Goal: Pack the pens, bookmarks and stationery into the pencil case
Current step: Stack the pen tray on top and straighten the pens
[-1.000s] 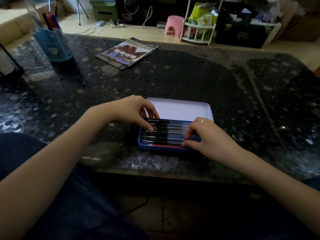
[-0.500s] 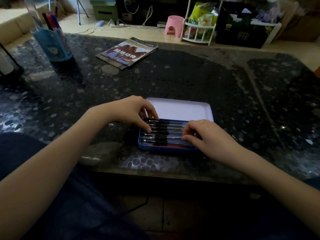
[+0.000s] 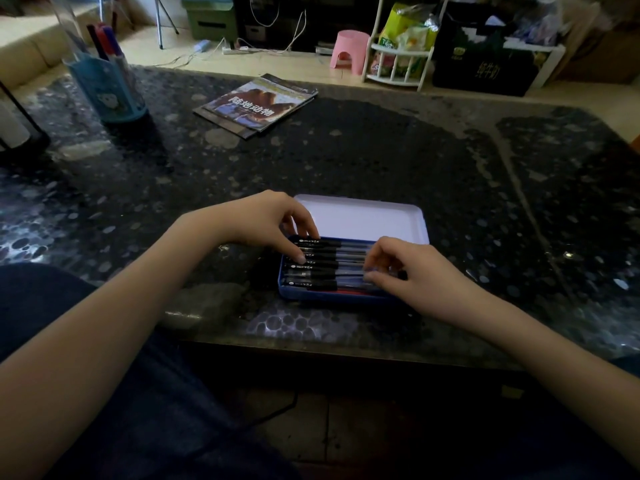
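Dark speckled table (image 3: pixel 381 161), book (image 3: pixel 256 107) and blue pen holder (image 3: pixel 110 88) at far side. Near front edge, open blue pencil case (image 3: pixel 360 220), pens (image 3: pixel 325 263) in rows inside. Left hand (image 3: pixel 266 220) fingertips pressing pen caps; right hand (image 3: pixel 419 271) fingers curled onto barrels.

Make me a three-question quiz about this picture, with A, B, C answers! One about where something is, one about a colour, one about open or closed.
1. Where is the book?
A. inside the case
B. on the table, beyond the case
C. on the floor

2. What colour is the little stool?
A. pink
B. black
C. yellow

3. The pencil case is:
A. closed
B. upside down
C. open, with pens inside

Answers: 1 B, it lies flat on the dark table farther away. 2 A, it is pink on the floor. 3 C, the white lid lies back and the pens lie in rows under the left hand and right hand.
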### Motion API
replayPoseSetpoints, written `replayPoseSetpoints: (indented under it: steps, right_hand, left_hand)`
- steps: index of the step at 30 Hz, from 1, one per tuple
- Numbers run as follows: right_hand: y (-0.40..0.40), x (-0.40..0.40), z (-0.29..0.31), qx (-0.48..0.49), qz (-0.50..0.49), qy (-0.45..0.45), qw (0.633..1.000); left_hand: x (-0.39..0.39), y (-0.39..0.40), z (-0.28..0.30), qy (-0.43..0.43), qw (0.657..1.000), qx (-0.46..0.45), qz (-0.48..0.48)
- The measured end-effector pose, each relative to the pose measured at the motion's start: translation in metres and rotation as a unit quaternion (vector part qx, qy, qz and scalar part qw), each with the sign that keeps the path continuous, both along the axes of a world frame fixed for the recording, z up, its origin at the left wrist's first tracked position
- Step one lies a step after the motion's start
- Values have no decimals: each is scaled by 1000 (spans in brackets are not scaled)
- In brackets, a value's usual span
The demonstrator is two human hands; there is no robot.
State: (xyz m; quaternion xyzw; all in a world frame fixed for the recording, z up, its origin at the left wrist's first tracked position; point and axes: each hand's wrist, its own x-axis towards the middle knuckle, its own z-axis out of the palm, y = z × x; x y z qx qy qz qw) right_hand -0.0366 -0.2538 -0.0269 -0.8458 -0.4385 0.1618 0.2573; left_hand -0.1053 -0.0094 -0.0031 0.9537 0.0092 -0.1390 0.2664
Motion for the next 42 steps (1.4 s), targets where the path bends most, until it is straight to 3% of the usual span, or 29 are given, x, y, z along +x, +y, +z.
replayPoseSetpoints:
  steps: [11, 34, 42]
  right_hand:
    - [0, -1, 2, -17, 8, -68, 997]
    - [0, -1, 0, -8, 37, -97, 995]
    - [-3, 0, 4, -45, 57, -94, 993]
  left_hand:
    - [-1, 2, -1, -7, 1000, -15, -1]
    - [-4, -3, 5, 43, 998, -25, -31]
    - [-2, 0, 2, 52, 998, -30, -35]
